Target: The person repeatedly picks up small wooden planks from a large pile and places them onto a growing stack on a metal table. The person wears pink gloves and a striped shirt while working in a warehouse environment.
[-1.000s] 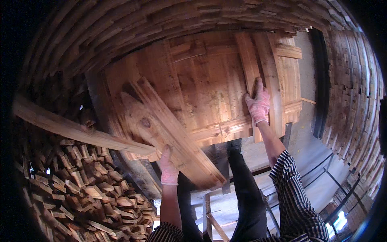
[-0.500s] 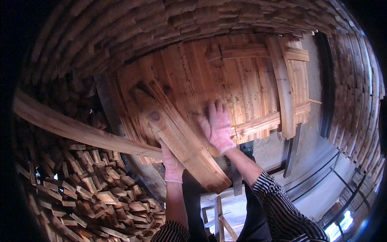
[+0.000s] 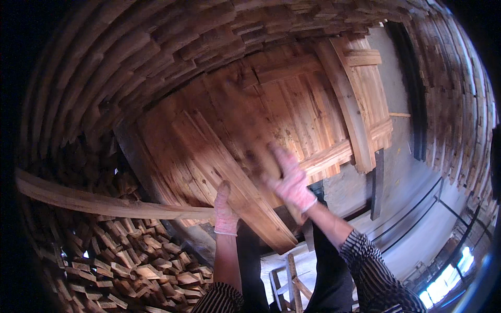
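Both my hands wear pink knit gloves. My left hand (image 3: 226, 213) is at the near left edge of a slanting wooden plank (image 3: 245, 193), closed against it, with part of its fingers hidden. My right hand (image 3: 293, 187), slightly blurred, has its thumb and fingers on either side of a short board (image 3: 301, 216) with a dark knot. That board is smeared by motion and lies over a table-like layer of planks (image 3: 297, 109). The right end of a long wooden strip (image 3: 115, 203) reaches my left hand from the left.
A crosswise board (image 3: 348, 99) lies over battens (image 3: 364, 57) on the right part of the layer. Heaped wood offcuts (image 3: 141, 261) fill the lower left. Stacked boards rise as walls at the back (image 3: 209, 36) and right (image 3: 449, 104). A wooden frame (image 3: 292, 279) stands below my hands.
The knotted board has moved right, off the slanting plank, with my right hand over it. My right hand has come slightly nearer. My left hand stays almost in place.
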`<state>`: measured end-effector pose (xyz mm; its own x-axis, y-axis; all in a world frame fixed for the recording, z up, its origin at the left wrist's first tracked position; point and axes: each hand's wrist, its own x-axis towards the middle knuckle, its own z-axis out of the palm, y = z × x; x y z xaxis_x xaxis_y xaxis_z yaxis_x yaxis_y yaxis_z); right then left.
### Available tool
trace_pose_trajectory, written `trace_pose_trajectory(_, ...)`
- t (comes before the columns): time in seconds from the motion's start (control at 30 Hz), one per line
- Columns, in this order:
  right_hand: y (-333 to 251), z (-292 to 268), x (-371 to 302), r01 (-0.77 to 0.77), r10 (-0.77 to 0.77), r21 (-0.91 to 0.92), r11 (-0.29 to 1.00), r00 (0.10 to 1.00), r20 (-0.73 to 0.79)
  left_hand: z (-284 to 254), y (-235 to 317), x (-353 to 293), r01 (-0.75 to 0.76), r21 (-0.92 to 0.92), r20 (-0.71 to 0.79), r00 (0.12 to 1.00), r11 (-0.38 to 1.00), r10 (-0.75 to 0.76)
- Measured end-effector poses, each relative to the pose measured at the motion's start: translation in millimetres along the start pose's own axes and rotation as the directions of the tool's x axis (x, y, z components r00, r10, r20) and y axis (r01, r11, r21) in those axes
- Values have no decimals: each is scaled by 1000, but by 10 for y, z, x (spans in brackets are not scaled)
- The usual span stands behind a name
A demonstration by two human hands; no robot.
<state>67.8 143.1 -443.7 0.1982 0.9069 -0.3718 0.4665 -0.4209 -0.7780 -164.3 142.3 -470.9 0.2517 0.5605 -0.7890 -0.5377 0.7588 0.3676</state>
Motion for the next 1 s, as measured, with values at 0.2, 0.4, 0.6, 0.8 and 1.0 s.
trace_pose_trajectory(0.2,715,128,792,1,-30,-315,949,996,-89,657,182,37,18,68,-163,987,998,-6)
trace_pose_trajectory(0.4,-62,-32,401,12,46,-393,919,989,139,457,26,312,-54,82,-200,977,995,69)
trace_pose_trajectory(0.6,75,-73,56,-150,155,-80,985,986,59,702,-301,405,27,194,-14,1000,981,-25)
trace_pose_trajectory(0.8,846,-464,893,-114,60,-312,943,982,-179,888,-172,408,17,144,-111,994,989,-1)
trace_pose_trajectory(1.0,210,-316,569,-29,-34,-459,888,991,-129,561,-294,632,-2,77,-85,996,997,8)
